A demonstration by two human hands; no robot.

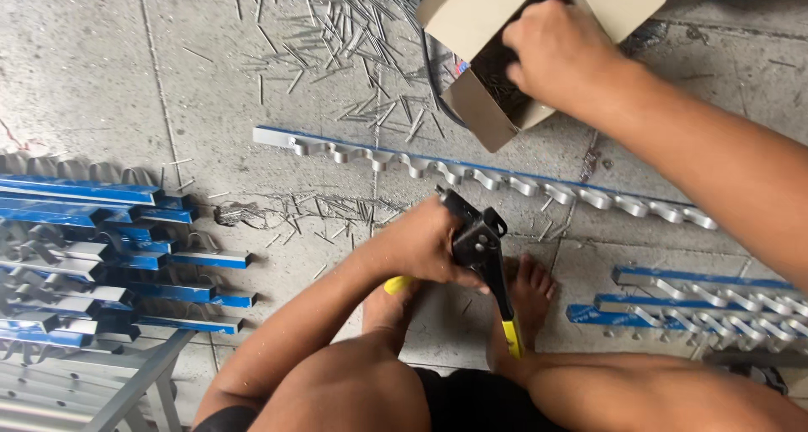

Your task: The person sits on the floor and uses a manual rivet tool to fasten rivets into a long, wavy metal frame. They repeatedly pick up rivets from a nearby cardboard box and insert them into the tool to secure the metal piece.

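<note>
Rivet loading step, by my read: right hand (560, 58) reaches into cardboard box (505, 45) at far right, fingers hidden, grip unclear. Left hand (425, 247) clasps rivet gun (481, 249) near wavy metal strip (471, 173) on floor.

Matt brown cardboard box (480, 104), shiny metal strip (471, 175) edged in blue, black metal riveter (480, 247) with glossy yellow grips, rough grey concrete floor (84, 70).

Black, yellow-handled rivet tool (484, 259) upright; open cardboard box (505, 53) tilted.
</note>
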